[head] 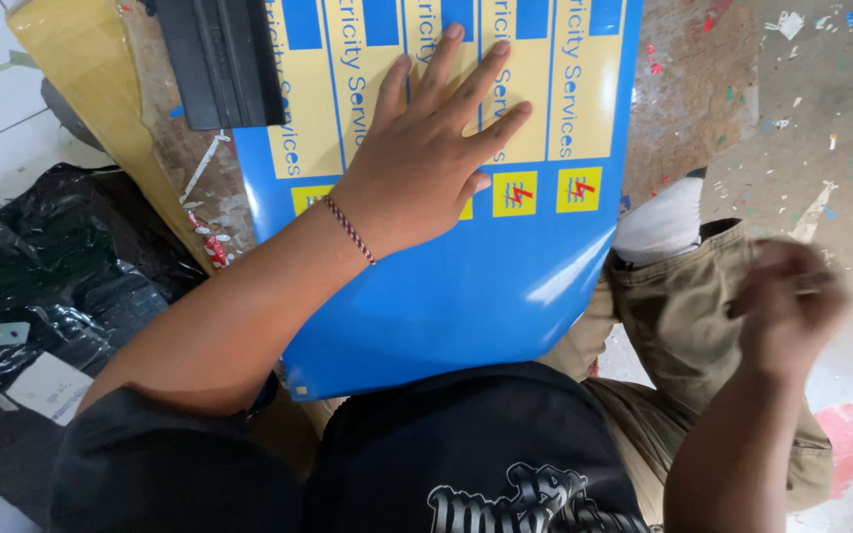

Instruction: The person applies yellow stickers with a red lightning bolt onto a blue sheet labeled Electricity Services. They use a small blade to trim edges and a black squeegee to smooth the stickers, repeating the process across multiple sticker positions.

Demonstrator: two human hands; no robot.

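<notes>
- Blue glossy sheet (pixel 466 296), broad, with rounded lower corners, lying across the lap and reaching up over a scuffed brown worktop (pixel 688 109).
- Printed on its upper half: yellow vertical panels (pixel 515 79) with blue lettering; below them, small yellow squares (pixel 579 190) bearing red zigzag marks.
- Left hand (pixel 417 163) pressed flat on the sheet, palm down, fingers spread and pointing up over the yellow panels; grip fully open, holding nothing, only pushing down.
- Thin red-and-dark braided bracelet (pixel 349 229) around the left wrist.
- Right hand (pixel 787 306) raised at the right, well apart from the sheet, above a knee in khaki trousers (pixel 683 326); heavily blurred, fingers seemingly curled, but cannot tell whether the grip is closed or has hold of anything.
- Black flat tool (pixel 221 61) with a straight edge, resting at the sheet's upper left corner, just beside the left hand's reach but not touched.
- Tan glossy strip (pixel 91 79) slanting down the left side of the worktop.
- Black crumpled plastic (pixel 61 266) at the far left, beside the left forearm.
- Black shirt (pixel 466 454) with pale print filling the bottom centre.
- Pale floor (pixel 812 109) at the right, speckled with coloured scraps and paint flecks.
</notes>
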